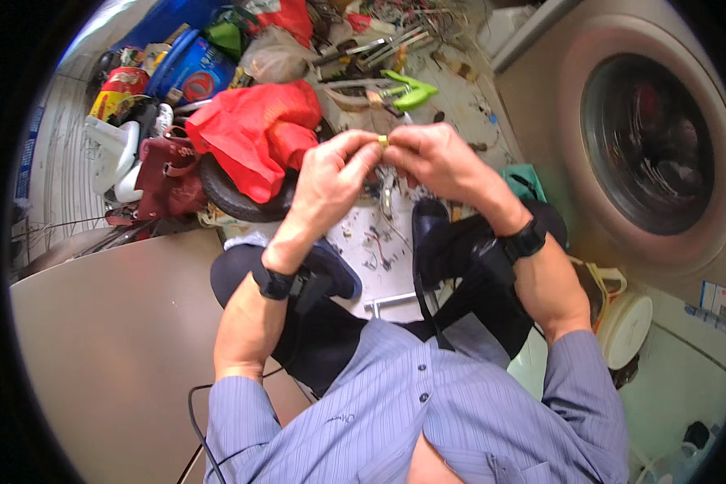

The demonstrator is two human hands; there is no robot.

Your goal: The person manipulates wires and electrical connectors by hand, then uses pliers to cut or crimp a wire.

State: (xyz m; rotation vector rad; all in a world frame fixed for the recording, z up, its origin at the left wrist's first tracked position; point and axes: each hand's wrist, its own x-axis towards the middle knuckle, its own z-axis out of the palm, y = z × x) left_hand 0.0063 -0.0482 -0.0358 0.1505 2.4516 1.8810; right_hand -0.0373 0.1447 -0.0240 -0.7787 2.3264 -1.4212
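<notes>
"Labels, anywhere around your fingers [356, 140]?"

"One blue-and-white sticker [719, 302] on the front-loading washing machine [569, 133], well off to the right of my fingertips; its print is too small to tell. Dark script [343, 419] marks my striped shirt [395, 379], nearer me than my fingers."

"And your hands?"

"Held out ahead, forearms slanting inward until the fingertips meet. My left hand [331, 173] pinches from one side, thumb against forefinger; my right hand [440, 157] pinches from the other."

"Pinching what?"

"A tiny yellow piece [382, 140], right between both pinches. It looks blocky; my fingertips cover part of it. Left of my fingers lies a red bag [258, 129]; just beyond them, a bright green-handled tool [411, 90]."
</notes>
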